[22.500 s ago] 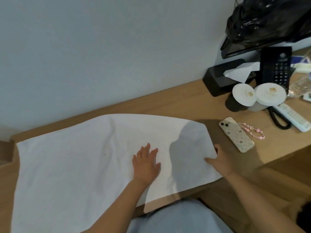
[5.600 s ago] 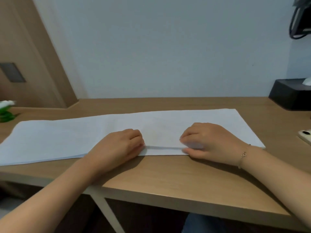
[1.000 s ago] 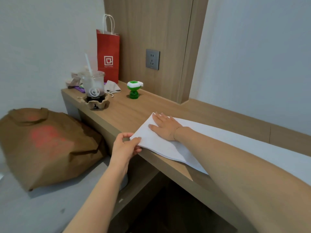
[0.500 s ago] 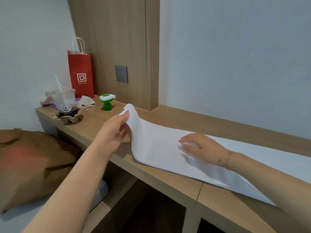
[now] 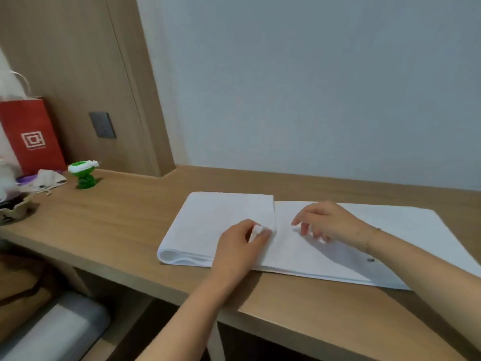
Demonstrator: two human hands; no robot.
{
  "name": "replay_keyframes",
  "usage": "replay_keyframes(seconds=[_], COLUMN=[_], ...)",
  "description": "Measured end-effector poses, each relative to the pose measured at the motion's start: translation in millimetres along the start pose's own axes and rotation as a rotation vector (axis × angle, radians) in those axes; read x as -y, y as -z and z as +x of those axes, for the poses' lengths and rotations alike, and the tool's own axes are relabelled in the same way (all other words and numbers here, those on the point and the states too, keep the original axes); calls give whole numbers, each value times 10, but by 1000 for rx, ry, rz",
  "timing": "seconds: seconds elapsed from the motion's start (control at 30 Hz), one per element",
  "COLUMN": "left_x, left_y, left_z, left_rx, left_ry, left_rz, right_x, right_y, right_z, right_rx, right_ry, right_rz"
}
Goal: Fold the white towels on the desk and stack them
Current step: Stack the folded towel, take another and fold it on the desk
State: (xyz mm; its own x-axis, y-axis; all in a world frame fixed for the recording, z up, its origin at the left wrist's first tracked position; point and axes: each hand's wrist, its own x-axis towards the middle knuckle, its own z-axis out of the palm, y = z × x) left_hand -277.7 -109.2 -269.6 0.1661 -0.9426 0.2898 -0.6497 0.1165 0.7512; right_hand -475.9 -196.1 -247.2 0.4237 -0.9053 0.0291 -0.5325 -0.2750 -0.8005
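Head view, the only one here: a white towel (image 5: 338,246) is lying as a long strip on the wooden desk (image 5: 125,225), near its front edge, and its left end is lying doubled over onto the strip, making a flap whose free edge is running across the cloth near the middle. The left hand (image 5: 239,246) is resting on that flap with its fingers curled, pinching a small bunch of cloth right at the flap's near corner. The right hand (image 5: 328,225) is hovering over or lightly touching the single layer just beside the flap edge, fingers loosely bent and gripping nothing — whether the fingertips are actually pressing the cloth I cannot tell.

Off to the far left a red paper bag (image 5: 31,136) is standing against the wood panel, with a small green gadget (image 5: 84,173) sitting near it, both well apart from the towel.

The fold is looking only partly settled. The risk I am seeing: the bunched corner under the left hand is likely to leave a lump or a skewed edge if it is let go without smoothing, and the rounded fold at the left end is sitting puffed up, so further folds could be stacking unevenly. The towel's near edge is also running close to the desk front — a careless pull toward the person could be dragging it off.
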Motion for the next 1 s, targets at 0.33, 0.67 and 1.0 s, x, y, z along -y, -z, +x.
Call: replay_keyframes(seconds=[0.33,0.67,1.0], left_x=[111,96,37], left_y=[-91,-68,-61], left_z=[-123,-175,-231], left_rx=[-48,-151,-257], left_ry=[-112,-163,-485], left_rz=[-117,-140,99], right_x=[180,389,331], right_y=[-156,-436,482], right_z=[448,631,332], right_rx=[108,22,-364], right_ry=[-317,-292,-203], right_rz=[45,141,697])
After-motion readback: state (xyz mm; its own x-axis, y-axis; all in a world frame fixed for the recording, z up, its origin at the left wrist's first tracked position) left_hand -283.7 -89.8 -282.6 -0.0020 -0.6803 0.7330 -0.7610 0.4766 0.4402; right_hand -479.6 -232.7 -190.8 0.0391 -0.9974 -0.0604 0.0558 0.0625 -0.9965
